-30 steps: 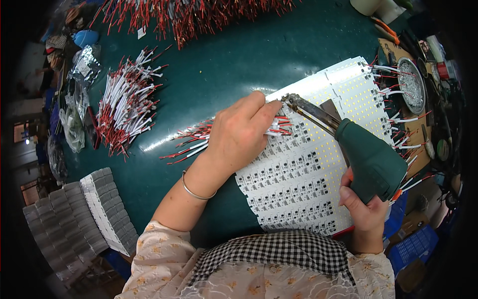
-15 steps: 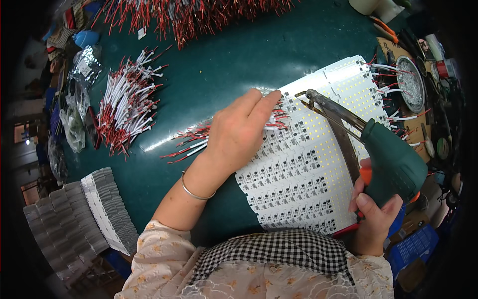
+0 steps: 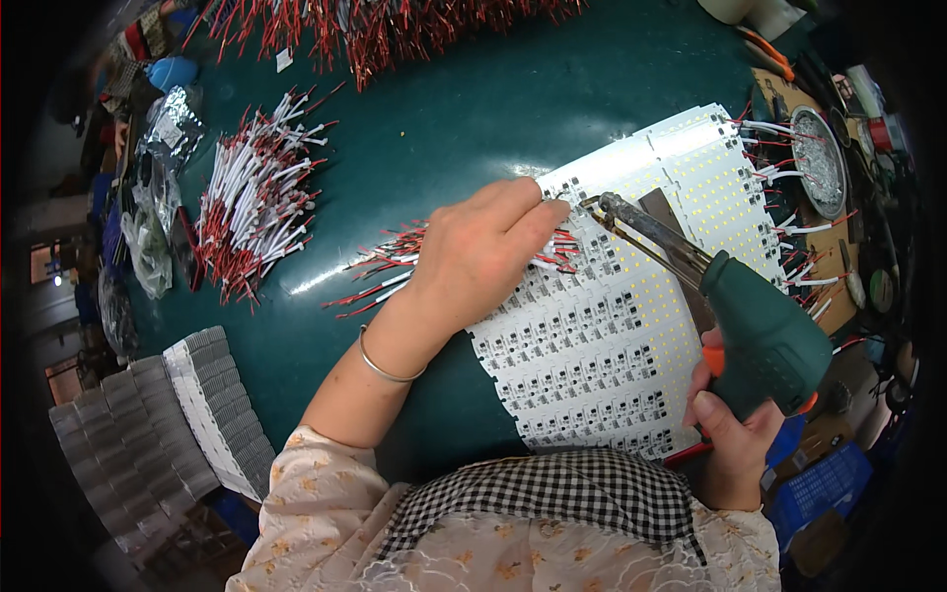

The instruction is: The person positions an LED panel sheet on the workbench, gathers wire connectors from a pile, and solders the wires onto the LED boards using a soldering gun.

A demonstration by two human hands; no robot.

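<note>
My left hand (image 3: 488,242) is bent over the white LED circuit boards (image 3: 582,365), its thumb and fingers pinched near their upper left edge. Red and white wires (image 3: 390,255) run beneath that hand, and their ends poke out past the fingers. The fingers hide how many they grip. My right hand (image 3: 735,429) is closed round the handle of a green soldering gun (image 3: 764,331). The gun's metal tip reaches down to the board right beside my left fingertips. A dark flat bar (image 3: 681,247) lies across the boards under the gun's barrel.
A pile of white-and-red wires (image 3: 258,197) lies at the left, with a larger wire heap (image 3: 395,30) at the back. Stacked boards (image 3: 212,409) stand at lower left. On the right sit a metal bowl (image 3: 817,163), orange-handled tool (image 3: 769,54) and blue basket (image 3: 824,488).
The soldering gun has shifted slightly left and down, bringing its tip closer to my left fingertips. My left fingers have moved a little down and right; the boards have shifted slightly right.
</note>
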